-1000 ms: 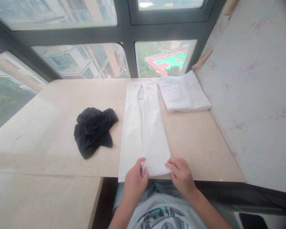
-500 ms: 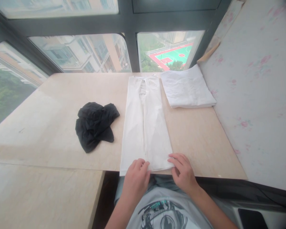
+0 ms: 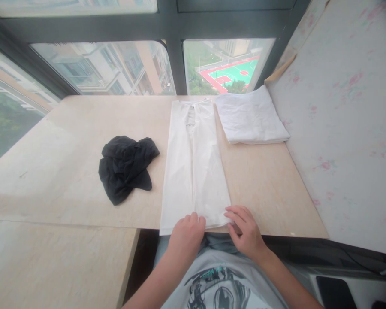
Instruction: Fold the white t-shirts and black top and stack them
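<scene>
A white T-shirt (image 3: pixel 179 171) lies face down or back up, I cannot tell which, as a long strip with its sides folded in to a middle seam. Its collar end points to the window and its hem reaches the table's front edge. My left hand (image 3: pixel 187 231) is closed at the middle of the hem, fingers curled over the cloth. At the hem's right corner, my right hand (image 3: pixel 244 231) pinches the fabric between fingers and thumb; the thumb tip is partly hidden. Left of the shirt is a crumpled black garment (image 3: pixel 125 167).
A folded white cloth (image 3: pixel 251 116) sits at the back right of the table (image 3: pixel 257 184), beside a flowered wall (image 3: pixel 344 128). Windows (image 3: pixel 99 68) border the far edge. A lower-left tabletop (image 3: pixel 51 262) adjoins, and a dark flat object (image 3: pixel 334 292) lies at bottom right.
My left hand has slid slightly right along the hem, its fingers curling tighter. My right hand stays at the corner. The whole view has shifted slightly.
</scene>
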A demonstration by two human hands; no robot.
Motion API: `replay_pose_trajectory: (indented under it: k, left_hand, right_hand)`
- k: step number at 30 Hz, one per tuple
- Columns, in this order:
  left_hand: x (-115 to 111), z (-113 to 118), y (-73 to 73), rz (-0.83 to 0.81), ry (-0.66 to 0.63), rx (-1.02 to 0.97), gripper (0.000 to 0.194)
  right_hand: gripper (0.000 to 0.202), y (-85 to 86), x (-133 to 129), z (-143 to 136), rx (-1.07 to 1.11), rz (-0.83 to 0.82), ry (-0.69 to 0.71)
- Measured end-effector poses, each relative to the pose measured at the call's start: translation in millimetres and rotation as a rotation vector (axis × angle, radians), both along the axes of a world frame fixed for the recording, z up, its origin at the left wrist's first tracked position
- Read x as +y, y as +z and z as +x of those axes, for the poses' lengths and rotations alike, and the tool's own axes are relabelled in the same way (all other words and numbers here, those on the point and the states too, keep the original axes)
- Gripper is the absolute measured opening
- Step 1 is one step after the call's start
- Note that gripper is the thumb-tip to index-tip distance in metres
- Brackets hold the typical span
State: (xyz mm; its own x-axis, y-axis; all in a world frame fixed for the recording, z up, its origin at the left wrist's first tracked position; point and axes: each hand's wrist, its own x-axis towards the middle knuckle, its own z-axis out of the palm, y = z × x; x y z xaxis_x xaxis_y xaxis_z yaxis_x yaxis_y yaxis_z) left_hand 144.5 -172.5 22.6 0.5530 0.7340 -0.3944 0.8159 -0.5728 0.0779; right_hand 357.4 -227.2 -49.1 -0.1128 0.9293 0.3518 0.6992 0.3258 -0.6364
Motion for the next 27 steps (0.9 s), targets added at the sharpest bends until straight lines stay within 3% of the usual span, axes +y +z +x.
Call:
replay_pose_trajectory:
  k: [7, 12, 16, 22, 27]
  left_hand:
    - [6.9, 4.9, -7.1, 0.015, 0.017, 0.025, 0.020]
    - [6.3, -3.2, -2.3, 0.181, 0.047, -0.110, 0.013]
    - [1.0, -7.5, 2.4, 0.297, 0.132, -0.244, 0.012]
    - [-3.8, -11.4, -6.9, 0.310, 0.244, -0.313, 0.011]
    - [-6.9, -9.6, -12.4, 0.284, 0.278, -0.418, 0.010]
  right_hand:
    - [0.034, 2.8, 0.3, -1.4, -0.012, 0.029, 0.003]
    - [0.039, 5.4, 5.9, -27.3, -0.053, 0.047, -0.019]
    - [0.042, 0.9, 12.7, -41.3, -0.013, 0.066, -0.121]
    - [0.049, -7.0, 15.7, -13.3, -0.043, 0.077, -0.196]
    - [0.042, 1.3, 7.4, -4.2, -0.133, 0.047, -0.102]
